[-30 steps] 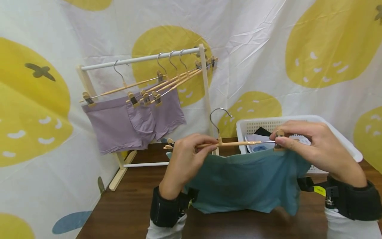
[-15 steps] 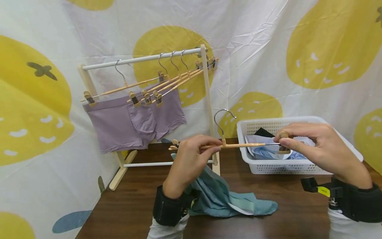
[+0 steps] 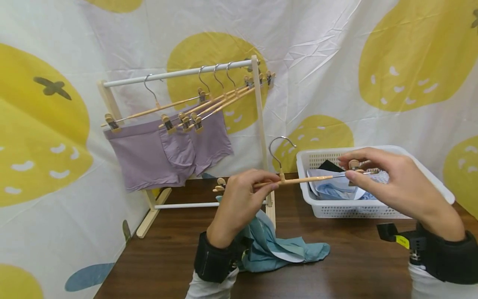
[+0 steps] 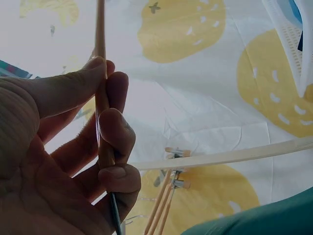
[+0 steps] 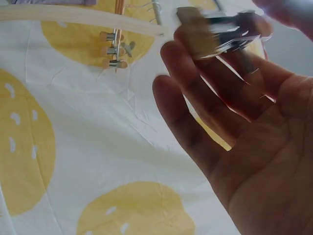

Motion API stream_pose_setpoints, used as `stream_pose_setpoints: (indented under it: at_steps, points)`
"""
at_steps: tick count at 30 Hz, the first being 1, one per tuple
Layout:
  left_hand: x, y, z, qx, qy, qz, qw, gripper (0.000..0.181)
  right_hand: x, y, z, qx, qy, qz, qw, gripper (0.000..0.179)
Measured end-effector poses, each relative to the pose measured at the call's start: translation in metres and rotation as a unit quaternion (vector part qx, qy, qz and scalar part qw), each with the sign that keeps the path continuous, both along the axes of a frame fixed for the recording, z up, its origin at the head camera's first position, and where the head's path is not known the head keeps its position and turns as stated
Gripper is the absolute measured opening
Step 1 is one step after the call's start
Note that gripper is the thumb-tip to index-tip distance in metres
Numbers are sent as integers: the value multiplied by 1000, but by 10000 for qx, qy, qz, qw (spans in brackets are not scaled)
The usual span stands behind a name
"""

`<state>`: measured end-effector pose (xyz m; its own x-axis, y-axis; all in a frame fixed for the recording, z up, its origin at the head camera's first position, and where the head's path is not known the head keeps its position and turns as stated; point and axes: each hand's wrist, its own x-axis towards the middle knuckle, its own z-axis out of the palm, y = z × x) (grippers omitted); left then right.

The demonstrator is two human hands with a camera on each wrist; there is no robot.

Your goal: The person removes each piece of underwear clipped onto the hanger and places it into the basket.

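Note:
My left hand [image 3: 240,199] grips the wooden bar of a clip hanger [image 3: 310,180] just left of its metal hook, fingers curled round the bar in the left wrist view. My right hand [image 3: 396,182] is at the bar's right end with its fingers loosely spread around the clip [image 5: 205,34], which is blurred in the right wrist view. Teal boxer briefs [image 3: 280,249] droop from the hanger's left side behind my left hand and wrist, their loose end lying on the table. The left clip [image 3: 220,184] shows just past my left hand.
A small rack [image 3: 179,74] stands at the back left. Lilac boxer briefs [image 3: 142,158] hang there from a clip hanger, beside several bare clip hangers [image 3: 220,104]. A white basket [image 3: 325,209] with folded clothes [image 3: 328,189] sits at the back right on the brown table [image 3: 358,253].
The teal briefs' right side has dropped away from the right clip onto the table. My right fingers, pinching that clip earlier, have loosened. My left hand keeps its grip, shifted slightly right.

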<state>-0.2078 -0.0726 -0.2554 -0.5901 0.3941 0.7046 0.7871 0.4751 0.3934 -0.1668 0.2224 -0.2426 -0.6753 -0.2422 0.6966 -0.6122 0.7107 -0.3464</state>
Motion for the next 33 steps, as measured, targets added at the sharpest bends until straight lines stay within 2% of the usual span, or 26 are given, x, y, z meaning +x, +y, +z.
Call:
stream_pose_setpoints:
  at_steps: [5,8,10,12,14,19,21,28,33]
  points:
    - [0,4,-3,-150,118,161,9997,12,5,-16,6,335,711,-198,9967,31]
    - [-1,8,-5,-223,125,154,9996,12,7,-30,7,538,1077,-100,9927,30]
    - [-1,10,-7,-279,136,120,9994,13,7,-40,6,621,1134,31,9916,28]
    - [0,13,-8,-329,193,76,9992,14,6,-50,3,683,1005,173,9924,27]
    - [1,16,-10,-329,258,-18,9991,15,5,-58,0,751,701,309,9942,27]
    - [3,23,-11,-289,554,-285,9976,14,1,-69,-6,1009,-85,381,9941,23]
    - [3,24,-11,-322,682,-332,9966,14,-2,-70,-7,1067,-232,369,9933,17]
    - [4,24,-10,-399,873,-482,9942,17,-9,-62,-8,1061,-191,156,9941,8]
    - [6,20,-2,108,1319,-748,9884,18,-10,-52,-5,936,135,232,9952,8]
